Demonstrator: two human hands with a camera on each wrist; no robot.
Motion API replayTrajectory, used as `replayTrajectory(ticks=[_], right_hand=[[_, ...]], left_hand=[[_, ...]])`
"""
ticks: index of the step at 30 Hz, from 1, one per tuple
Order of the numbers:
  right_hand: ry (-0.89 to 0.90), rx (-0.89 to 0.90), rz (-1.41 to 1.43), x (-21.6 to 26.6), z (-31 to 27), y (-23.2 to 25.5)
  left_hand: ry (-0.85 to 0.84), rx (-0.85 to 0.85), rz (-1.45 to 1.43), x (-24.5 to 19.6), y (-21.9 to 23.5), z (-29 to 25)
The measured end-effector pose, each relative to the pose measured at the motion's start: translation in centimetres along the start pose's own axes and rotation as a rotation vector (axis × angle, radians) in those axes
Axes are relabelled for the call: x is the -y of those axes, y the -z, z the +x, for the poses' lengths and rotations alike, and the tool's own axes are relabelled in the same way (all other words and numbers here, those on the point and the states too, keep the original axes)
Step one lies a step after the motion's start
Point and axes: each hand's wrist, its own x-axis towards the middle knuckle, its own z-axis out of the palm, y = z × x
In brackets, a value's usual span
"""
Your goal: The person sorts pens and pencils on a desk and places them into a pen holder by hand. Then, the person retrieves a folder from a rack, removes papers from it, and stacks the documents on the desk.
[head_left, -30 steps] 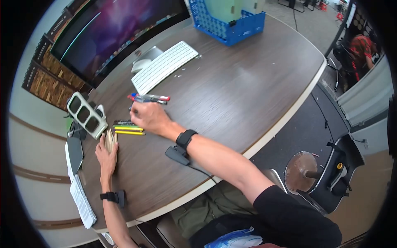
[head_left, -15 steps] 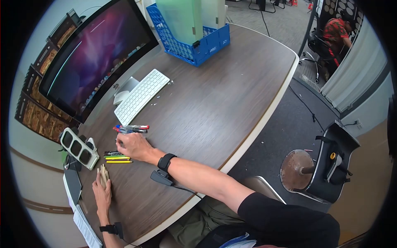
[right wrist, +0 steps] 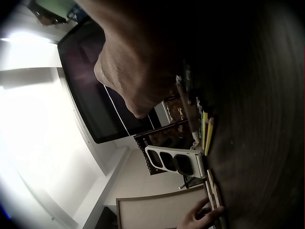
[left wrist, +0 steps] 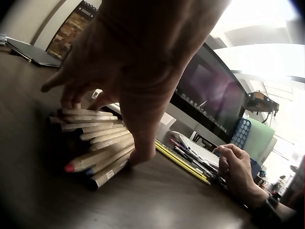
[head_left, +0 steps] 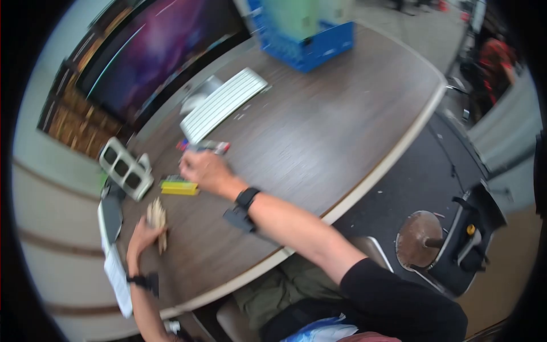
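Note:
My left hand (head_left: 143, 235) grips a bundle of wooden coloured pencils (left wrist: 106, 136) at the desk's left side, thumb on one flank and fingers on the other. Red and blue tips show at one end, and the pencils fan out slightly. Just beyond lie yellow pencils (head_left: 179, 189) beside dark pens. My right hand (head_left: 206, 171), blurred in the head view, is close by a group of pens (head_left: 212, 146) with red and blue ends. Its fingers (left wrist: 228, 155) are bent with the tips together in the left wrist view; whether they pinch a pen I cannot tell.
A white keyboard (head_left: 223, 105) lies behind the pens, before a monitor (head_left: 162, 51). A white frame with three openings (head_left: 126, 169) stands left of the yellow pencils. A blue file basket (head_left: 310, 54) is at the back; papers (head_left: 118, 282) lie at the left edge.
The head view has shifted and blurred. My left hand has drawn the wooden pencils away from the yellow ones, its wrist swinging left. The right hand has stayed beside the pens.

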Motion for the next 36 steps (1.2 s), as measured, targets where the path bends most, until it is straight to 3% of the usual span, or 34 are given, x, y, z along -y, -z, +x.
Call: replayTrajectory(ticks=[2,4,9,12,15,17,20,23,30,36], right_hand=[[-0.086,0.084,0.082,0.1,0.1,0.2],[-0.112,0.096,0.011,-0.1,0.0,-0.2],[-0.09,0.082,-0.036,-0.8,0.0,-1.3],[-0.054,0.07,-0.067,-1.2,0.1,-1.6],[-0.045,0.073,-0.088,-1.2,0.1,-1.8],[-0.033,0.084,-0.074,-1.3,0.0,-1.9],[-0.018,0.084,-0.064,-1.4,-0.1,-2.0],[0.025,0.08,-0.075,-1.5,-0.1,-2.1],[0.069,0.103,-0.07,-0.7,-0.2,-2.3],[0.13,0.14,-0.051,0.1,-0.4,-2.7]], left_hand=[[-0.035,-0.035,0.041,0.9,-0.5,0.1],[0.065,0.017,-0.01,-0.1,-0.2,-0.9],[0.05,-0.119,0.075,1.9,-2.6,-1.7],[0.172,-0.053,0.19,-0.7,-2.3,-3.2],[0.165,-0.057,0.29,-1.2,-3.1,-4.3],[0.014,-0.095,0.419,-1.2,-3.4,-4.6],[-0.083,-0.089,0.564,-0.7,-4.0,-4.9],[-0.022,-0.169,0.341,0.8,-4.4,-4.5],[0.029,-0.094,0.301,0.5,-3.5,-4.5],[0.187,-0.045,0.217,-0.9,-3.1,-4.6]])
